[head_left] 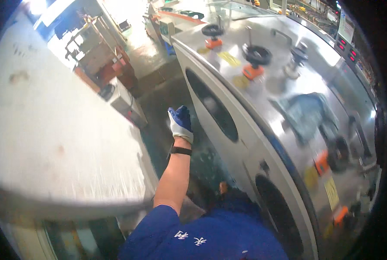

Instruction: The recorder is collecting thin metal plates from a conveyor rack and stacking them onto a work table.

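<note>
My left hand (181, 123) is raised in front of me over the walkway, in a white knit glove with blue-coated fingers. Its fingers are curled closed, and nothing shows in them. A black band (181, 151) circles the wrist. The nearest thing is the grey side of a long machine (219, 93) on the right, which the hand does not touch. My right hand is not visible; only a small skin-coloured patch shows by the dark area in front of my blue shirt (211, 236).
Black handwheels (257, 55) on orange bases and a grey-green cloth (308, 113) are on the machine's metal top. A large whitish panel (67, 130) borders the walkway (163, 93) on the left. Farther along are a grey box (126, 102) and a loaded rack (100, 52).
</note>
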Motion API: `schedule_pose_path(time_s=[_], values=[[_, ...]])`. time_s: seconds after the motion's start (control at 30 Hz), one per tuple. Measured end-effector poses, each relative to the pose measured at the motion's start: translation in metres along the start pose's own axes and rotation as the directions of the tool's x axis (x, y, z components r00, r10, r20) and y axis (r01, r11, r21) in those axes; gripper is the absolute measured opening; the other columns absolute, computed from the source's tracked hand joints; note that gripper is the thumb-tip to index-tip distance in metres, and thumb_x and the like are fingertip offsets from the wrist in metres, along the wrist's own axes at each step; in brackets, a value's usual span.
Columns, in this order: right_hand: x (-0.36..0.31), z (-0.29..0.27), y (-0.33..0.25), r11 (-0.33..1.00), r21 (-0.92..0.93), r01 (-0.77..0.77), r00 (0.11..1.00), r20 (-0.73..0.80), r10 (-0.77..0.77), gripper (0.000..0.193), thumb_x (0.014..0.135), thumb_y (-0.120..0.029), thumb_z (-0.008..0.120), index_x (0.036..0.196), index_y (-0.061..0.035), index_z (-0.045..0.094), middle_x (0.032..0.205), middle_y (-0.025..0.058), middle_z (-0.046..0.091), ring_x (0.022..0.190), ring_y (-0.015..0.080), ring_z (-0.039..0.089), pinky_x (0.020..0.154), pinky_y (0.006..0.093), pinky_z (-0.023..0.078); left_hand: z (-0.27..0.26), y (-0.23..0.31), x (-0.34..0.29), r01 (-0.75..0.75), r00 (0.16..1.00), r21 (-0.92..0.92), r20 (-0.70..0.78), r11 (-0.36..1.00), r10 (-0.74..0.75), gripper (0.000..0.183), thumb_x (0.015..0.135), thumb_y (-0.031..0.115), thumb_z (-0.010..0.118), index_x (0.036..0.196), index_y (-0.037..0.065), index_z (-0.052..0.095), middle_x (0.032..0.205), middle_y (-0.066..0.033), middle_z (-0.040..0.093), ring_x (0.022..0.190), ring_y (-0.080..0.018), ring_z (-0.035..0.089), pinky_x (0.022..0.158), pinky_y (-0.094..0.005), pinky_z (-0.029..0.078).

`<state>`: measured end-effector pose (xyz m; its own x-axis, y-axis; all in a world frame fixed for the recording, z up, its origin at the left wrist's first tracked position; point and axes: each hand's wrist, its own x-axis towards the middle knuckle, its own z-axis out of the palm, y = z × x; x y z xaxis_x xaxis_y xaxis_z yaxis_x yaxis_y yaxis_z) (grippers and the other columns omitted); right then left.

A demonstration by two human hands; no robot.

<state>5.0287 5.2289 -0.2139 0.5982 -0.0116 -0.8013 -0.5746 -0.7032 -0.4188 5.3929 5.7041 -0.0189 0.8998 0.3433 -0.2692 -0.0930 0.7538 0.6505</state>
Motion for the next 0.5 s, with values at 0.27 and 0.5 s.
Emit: schedule_pose_path(time_s=[0.27, 0.5], values=[[0.26, -0.082, -0.431, 0.882, -0.151, 0.447, 0.891, -0.01, -0.453, 0.035, 0.089, -0.03, 0.062, 0.107, 0.0004, 0.067, 0.108, 0.0174, 0.069, 0.102, 0.0256, 0.063, 0.087, 0.0361, 0.047, -0.012, 0.089, 0.328, -0.29, 0.954, -0.05, -0.094, 0.956, 0.285, 0.055, 0.101, 0.051, 0.038, 0.124, 0.006, 0.058, 0.119, -0.0109, 0.063, 0.109, -0.0278, 0.055, 0.1, -0.0407, 0.04], [0.395, -0.1, -0.692, 0.854, -0.088, 0.514, 0.855, -0.036, -0.518, 0.035, 0.09, -0.03, 0.063, 0.108, 0.0003, 0.067, 0.108, 0.0156, 0.069, 0.101, 0.0241, 0.063, 0.087, 0.0355, 0.047, -0.119, 0.227, 0.599, -0.654, 0.756, 0.331, 0.257, 0.68, 0.602, 0.069, 0.101, 0.057, 0.03, 0.141, 0.002, 0.041, 0.144, -0.0131, 0.046, 0.136, -0.0265, 0.039, 0.117, -0.0397, 0.022]])
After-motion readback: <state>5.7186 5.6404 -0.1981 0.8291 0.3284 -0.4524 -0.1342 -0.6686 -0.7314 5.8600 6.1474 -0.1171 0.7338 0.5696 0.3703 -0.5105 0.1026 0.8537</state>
